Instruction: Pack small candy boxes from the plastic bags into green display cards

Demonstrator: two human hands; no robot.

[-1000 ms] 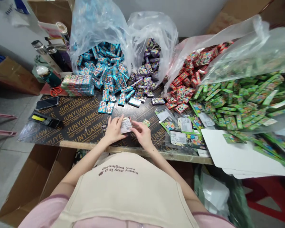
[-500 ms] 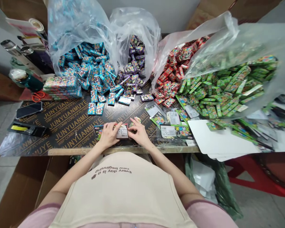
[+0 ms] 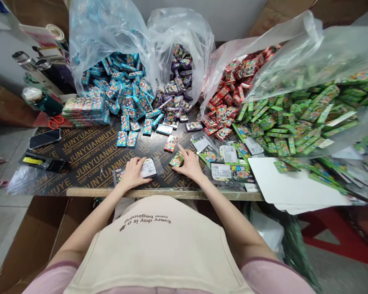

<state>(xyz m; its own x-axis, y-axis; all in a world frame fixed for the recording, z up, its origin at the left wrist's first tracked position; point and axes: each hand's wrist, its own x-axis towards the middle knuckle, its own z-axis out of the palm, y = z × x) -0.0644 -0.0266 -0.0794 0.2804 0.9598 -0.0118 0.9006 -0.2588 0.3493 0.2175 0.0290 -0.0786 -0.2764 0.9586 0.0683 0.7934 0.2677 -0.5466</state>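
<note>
My left hand lies over a flat clear plastic packet with a printed card and a white barcode label, its fingers on top and thumb at the near edge. Much of the packet is hidden under that hand. My right hand has its thumb and fingers around a small green candy box, index finger stretched forward. Just beyond that fingertip, a small red candy box lies on the dark board.
Clear bags spill blue boxes, purple boxes, red boxes and green boxes along the back. Labelled packets and white cards lie right. A wrapped stack, phone and black tape dispenser sit left.
My right hand has moved right, off the packet's edge, to the green box. The red box now lies apart on the board. My left hand and packet have shifted slightly left.
</note>
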